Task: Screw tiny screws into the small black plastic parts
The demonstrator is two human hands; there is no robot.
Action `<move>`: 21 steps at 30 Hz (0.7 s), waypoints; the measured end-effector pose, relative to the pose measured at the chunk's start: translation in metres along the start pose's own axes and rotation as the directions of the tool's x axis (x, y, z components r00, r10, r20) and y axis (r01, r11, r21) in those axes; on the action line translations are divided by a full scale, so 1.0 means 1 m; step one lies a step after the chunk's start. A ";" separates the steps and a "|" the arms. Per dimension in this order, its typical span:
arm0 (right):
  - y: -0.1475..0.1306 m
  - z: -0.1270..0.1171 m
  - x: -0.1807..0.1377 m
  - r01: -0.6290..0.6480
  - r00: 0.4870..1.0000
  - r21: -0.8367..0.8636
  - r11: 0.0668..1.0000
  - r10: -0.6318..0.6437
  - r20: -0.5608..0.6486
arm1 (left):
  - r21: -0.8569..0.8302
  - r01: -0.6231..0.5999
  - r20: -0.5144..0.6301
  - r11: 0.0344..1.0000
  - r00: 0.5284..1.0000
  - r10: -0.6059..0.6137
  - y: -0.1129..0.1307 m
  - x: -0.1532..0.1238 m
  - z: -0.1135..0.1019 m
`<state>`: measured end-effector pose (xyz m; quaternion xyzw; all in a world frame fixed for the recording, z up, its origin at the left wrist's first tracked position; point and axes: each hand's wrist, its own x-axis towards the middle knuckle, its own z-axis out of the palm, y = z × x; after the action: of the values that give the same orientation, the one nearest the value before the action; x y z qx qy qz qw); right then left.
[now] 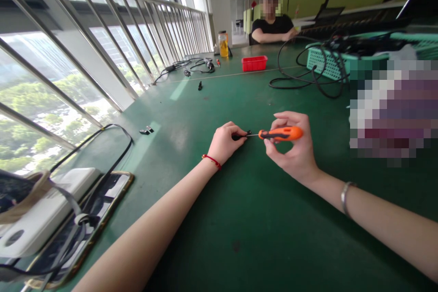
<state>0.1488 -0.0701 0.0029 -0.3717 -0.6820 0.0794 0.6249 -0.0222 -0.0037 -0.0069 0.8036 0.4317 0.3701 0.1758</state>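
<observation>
My left hand (226, 143) is closed round a small black part (239, 136) that rests on the green table (219, 219). A red string bracelet sits on that wrist. My right hand (290, 146) grips an orange-handled screwdriver (280, 133) held level, its thin metal tip pointing left and touching the black part. A metal bangle is on my right wrist. The two hands are close together at the middle of the table.
A phone and a white power bank with black cable (44, 210) lie at the near left. Small black clips (146, 130) lie left of my hands. A red bin (254, 63), a teal basket (328, 61) with cables and a seated person (272, 27) are farther back.
</observation>
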 end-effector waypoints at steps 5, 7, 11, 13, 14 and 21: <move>-0.003 -0.003 0.000 -0.011 0.997 -0.084 0.996 0.018 0.076 | 0.006 -0.006 0.008 1.000 1.000 0.006 0.000 0.000 0.000; -0.006 -0.004 0.000 -0.007 0.993 -0.119 0.993 0.021 0.118 | 0.008 -0.005 0.005 1.000 1.000 0.005 0.000 0.000 0.000; -0.005 -0.001 0.000 -0.006 0.998 -0.053 0.999 0.009 0.056 | 0.001 -0.002 -0.001 1.000 1.000 0.002 -0.001 0.000 0.000; -0.002 0.000 0.001 0.001 1.000 -0.014 1.000 -0.001 0.002 | 0.001 -0.005 0.001 1.000 1.000 0.005 -0.001 0.000 0.000; -0.002 0.000 0.001 -0.001 1.000 -0.008 1.000 0.001 -0.005 | 0.001 -0.006 0.003 1.000 1.000 0.006 -0.001 0.000 0.000; -0.007 -0.004 0.000 -0.016 0.993 -0.146 0.989 0.033 0.110 | 0.006 0.000 0.003 1.000 1.000 0.000 0.001 0.000 -0.001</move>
<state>0.1500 -0.0763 0.0074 -0.4193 -0.7154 0.0581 0.5559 -0.0221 -0.0045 -0.0056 0.8046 0.4326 0.3677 0.1739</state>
